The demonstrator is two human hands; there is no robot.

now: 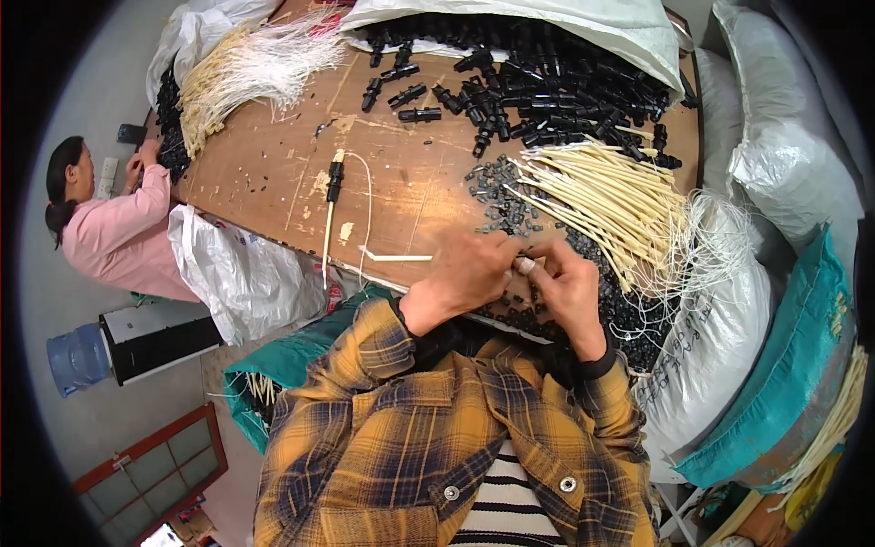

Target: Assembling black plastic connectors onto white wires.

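My left hand (460,269), slightly blurred, is closed round a thin cream stick (399,258) that points left past the knuckles. From its left tip a white string (368,196) loops back up the table. My right hand (563,283) meets the left at the fingertips, thumb and forefinger pinched together. The thumb has a pale wrap on it. A small dark piece seems to lie between the fingertips, too hidden to name. To the left, a black connector (334,182) with a cream stick through it lies by the table edge.
Small grey parts (506,191) and a bundle of stringed cream sticks (611,196) lie beyond my right hand. Black connectors (556,96) spill from a white sack (529,11). Filled sacks (720,337) crowd the right. A person in pink (123,228) works at the far left.
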